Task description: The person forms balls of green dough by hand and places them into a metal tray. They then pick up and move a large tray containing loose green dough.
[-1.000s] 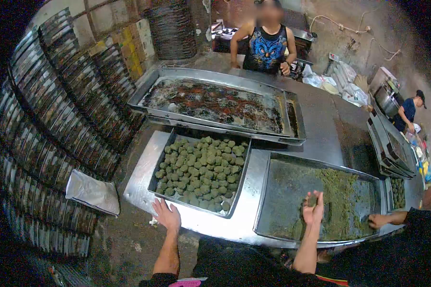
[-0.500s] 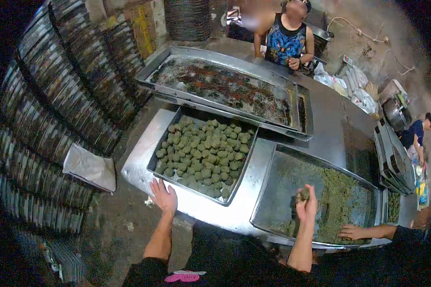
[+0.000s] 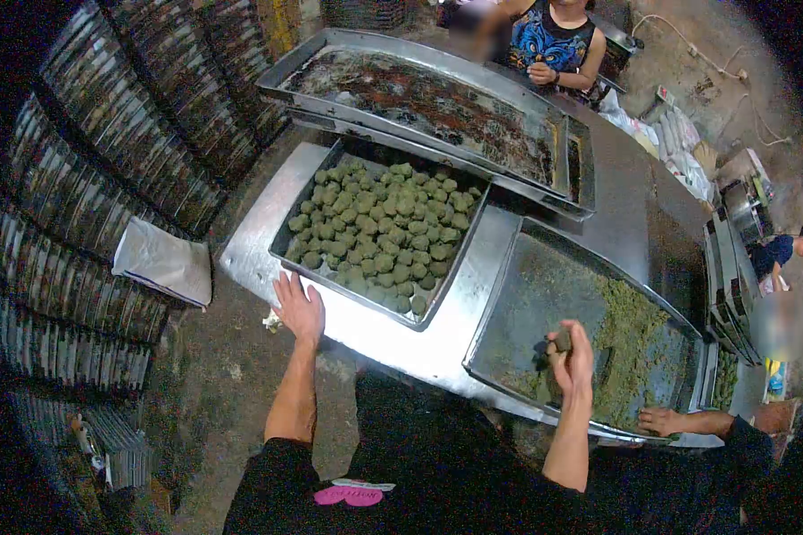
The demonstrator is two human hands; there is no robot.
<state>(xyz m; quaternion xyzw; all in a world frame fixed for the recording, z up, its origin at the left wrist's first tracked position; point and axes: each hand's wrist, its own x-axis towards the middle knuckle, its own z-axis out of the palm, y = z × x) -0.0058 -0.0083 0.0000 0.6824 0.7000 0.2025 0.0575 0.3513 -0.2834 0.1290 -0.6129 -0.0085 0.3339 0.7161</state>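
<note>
My left hand (image 3: 300, 308) lies flat with fingers stretched out on the metal table edge, close to the front wall of a tray (image 3: 348, 292). Inside that tray is a heap of dull green balls (image 3: 388, 223). My right hand (image 3: 575, 361) is raised over a second, shallower tray (image 3: 544, 272), its fingers closed round a similar green ball (image 3: 561, 340). Crumbly green material (image 3: 638, 357) covers the right side of this second tray. Another person's hand (image 3: 662, 422) rests at its front right edge.
Behind the ball tray stand stacked, stained metal trays (image 3: 428, 107). Tall stacks of dark trays (image 3: 89, 169) line the left, with a white sack (image 3: 162, 261) beside them. A person in a patterned top (image 3: 553, 40) stands across the table. More trays (image 3: 730, 276) lean at right.
My view has tilted, so the table and trays appear higher. My left hand stays on the table edge and my right hand still holds the ball.
</note>
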